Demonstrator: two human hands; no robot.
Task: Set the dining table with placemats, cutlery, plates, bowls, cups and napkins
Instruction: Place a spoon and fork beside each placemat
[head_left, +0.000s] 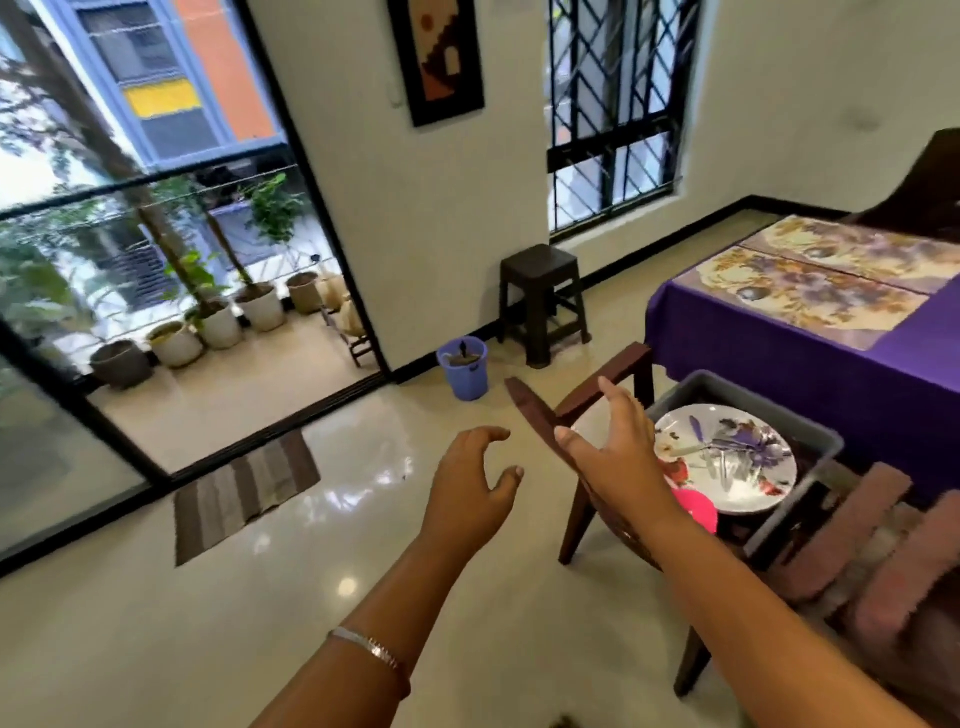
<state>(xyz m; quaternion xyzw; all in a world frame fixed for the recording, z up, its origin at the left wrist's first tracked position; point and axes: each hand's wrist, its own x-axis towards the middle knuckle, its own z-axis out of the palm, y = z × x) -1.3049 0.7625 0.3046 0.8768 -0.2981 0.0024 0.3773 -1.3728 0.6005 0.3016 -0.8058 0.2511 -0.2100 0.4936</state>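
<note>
Head cam: we've got both hands empty, left hand & right hand w/ loose fingers near the tub holding plate + cutlery.

I see the table at far right with two placemats side by side on it; a chair stands before it, a tub on its seat; a plate lies in the tub, cutlery on the plate; a stool stands against the wall behind, a bucket to its left.
</note>
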